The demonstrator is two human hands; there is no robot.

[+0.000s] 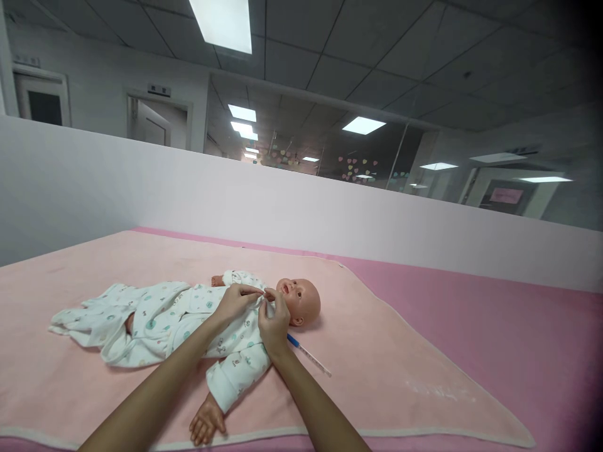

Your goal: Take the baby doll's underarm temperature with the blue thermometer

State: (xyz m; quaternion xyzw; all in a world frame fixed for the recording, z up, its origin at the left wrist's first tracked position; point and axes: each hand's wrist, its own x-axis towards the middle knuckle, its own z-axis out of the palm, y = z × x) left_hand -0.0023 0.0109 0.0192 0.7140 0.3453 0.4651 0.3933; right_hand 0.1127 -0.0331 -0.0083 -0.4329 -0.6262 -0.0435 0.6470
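Note:
A baby doll [305,301] lies on its back with its head to the right, dressed in a white patterned outfit [162,314]. At the doll's collar, just below the chin, my left hand [239,300] pinches the edge of the cloth with its fingertips. My right hand [274,319] grips the collar cloth right beside it, fingertips nearly touching the left ones. The exact fold or fastener between the fingers is too small to tell. A thermometer with a blue end [311,356] rests by my right wrist, near the doll's shoulder.
A pale pink blanket [377,376] with a white edge lies under the doll, over a darker pink surface [471,307]. Behind it stands a low white wall [292,213], with glass panels above. The doll's bare hand [207,422] reaches towards the near blanket edge.

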